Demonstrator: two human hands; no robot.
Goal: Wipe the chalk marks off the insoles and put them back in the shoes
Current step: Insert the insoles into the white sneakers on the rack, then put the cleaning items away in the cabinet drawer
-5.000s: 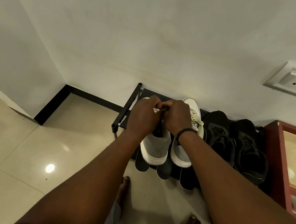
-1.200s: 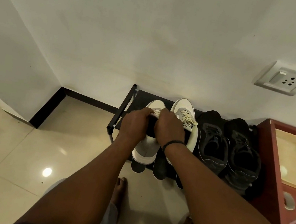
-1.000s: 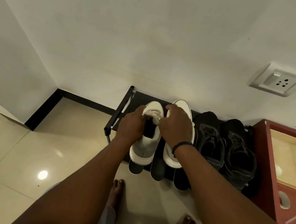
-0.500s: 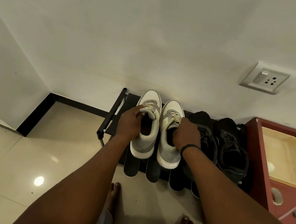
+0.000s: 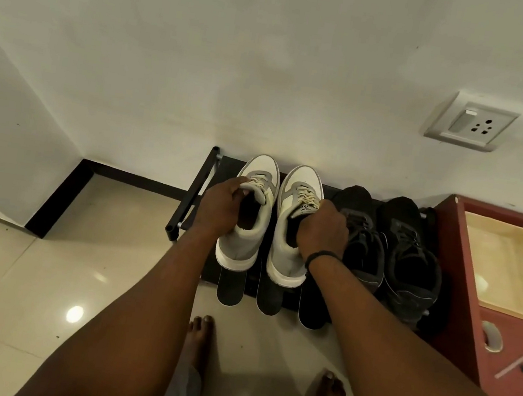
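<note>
Home entryway corner: low black shoe rack (image 5: 190, 200) against wall, tiled floor (image 5: 37, 283), wall socket (image 5: 471, 122), bare feet

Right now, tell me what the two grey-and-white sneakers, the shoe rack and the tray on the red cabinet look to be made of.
Grey-and-white sneakers: matte grey panels, probably suede or synthetic, smooth white toe caps, woven cream laces, pale rubber-looking soles. The left hand and right hand each grip one at the collar.
Shoe rack: black tubing with a dull sheen, likely painted metal.
Tray: cream, smooth moulded rim, probably plastic.
</note>
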